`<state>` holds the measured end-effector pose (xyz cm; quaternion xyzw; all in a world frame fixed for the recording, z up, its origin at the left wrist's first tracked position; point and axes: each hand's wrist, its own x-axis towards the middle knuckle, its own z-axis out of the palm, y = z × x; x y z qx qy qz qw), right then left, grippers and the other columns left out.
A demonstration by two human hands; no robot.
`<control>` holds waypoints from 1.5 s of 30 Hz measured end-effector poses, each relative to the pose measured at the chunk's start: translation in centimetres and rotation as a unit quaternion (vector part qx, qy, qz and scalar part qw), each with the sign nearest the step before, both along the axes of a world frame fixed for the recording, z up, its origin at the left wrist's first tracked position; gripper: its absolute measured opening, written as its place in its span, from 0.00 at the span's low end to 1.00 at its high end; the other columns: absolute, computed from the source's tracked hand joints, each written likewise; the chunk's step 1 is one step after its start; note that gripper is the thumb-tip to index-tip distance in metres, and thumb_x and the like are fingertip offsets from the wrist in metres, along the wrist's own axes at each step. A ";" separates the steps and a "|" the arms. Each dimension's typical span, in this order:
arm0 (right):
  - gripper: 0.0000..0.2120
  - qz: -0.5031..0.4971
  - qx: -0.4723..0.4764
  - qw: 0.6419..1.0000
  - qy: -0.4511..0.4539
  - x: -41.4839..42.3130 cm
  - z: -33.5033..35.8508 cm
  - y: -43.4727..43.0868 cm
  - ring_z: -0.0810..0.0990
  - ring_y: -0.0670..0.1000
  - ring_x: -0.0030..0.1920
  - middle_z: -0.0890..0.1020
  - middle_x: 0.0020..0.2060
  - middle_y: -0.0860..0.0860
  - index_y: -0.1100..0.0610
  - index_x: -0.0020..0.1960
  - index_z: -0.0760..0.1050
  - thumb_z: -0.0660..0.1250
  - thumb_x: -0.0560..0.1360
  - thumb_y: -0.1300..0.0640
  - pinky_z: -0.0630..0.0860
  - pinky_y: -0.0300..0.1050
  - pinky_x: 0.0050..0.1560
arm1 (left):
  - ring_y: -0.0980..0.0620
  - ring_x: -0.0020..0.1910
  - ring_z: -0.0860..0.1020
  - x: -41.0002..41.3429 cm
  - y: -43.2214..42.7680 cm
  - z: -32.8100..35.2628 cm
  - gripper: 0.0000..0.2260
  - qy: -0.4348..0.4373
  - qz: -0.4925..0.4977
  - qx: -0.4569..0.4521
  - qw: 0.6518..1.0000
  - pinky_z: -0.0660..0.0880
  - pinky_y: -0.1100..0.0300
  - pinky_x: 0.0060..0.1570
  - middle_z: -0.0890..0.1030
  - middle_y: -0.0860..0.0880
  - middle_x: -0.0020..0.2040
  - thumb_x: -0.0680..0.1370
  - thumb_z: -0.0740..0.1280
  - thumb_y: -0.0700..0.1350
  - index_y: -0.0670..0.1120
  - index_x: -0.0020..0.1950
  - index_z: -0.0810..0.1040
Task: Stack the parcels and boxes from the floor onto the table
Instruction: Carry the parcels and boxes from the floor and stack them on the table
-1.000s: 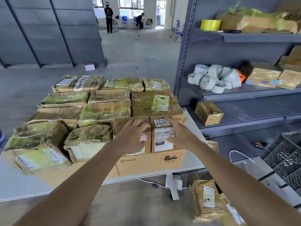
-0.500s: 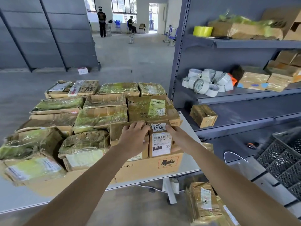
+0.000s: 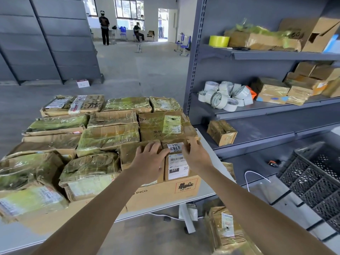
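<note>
To your right stands the grey shelving rack (image 3: pixel 257 54), which is the biggest thing here. In front of you is the white table (image 3: pixel 207 190), and it carries a wide pile of taped parcels (image 3: pixel 108 137), packed side by side in rows. At the near edge of the table lies a long flat PICO carton (image 3: pixel 161 195) with smaller boxes on top of it. A black crate (image 3: pixel 316 183) is low at your right. More parcels on the floor (image 3: pixel 224 230) wait beside the table leg.

The small labelled box (image 3: pixel 176 168) stands upright on the PICO carton, at the near right corner of the pile. Your left hand (image 3: pixel 149 162) rests on the brown box (image 3: pixel 128 153) just beside it, fingers a little spread and relaxed, the thumb touching the labelled box. Your right hand (image 3: pixel 196 153) is at the top right corner of the labelled box, fingers bent and close together; if they really clamp it, you cannot tell from here
</note>
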<state>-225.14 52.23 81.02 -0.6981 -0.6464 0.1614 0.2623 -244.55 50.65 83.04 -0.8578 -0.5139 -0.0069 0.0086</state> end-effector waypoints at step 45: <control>0.19 0.261 -0.096 0.960 0.031 -15.0 -6.7 -25.1 0.77 0.57 0.56 0.72 0.63 0.58 0.51 0.73 0.64 0.56 0.82 0.52 0.73 0.49 0.54 | 0.41 0.67 0.64 -16.6 -32.6 -8.3 0.22 -0.136 0.311 -0.131 0.932 0.64 0.47 0.66 0.66 0.44 0.66 0.77 0.62 0.46 0.48 0.71 0.63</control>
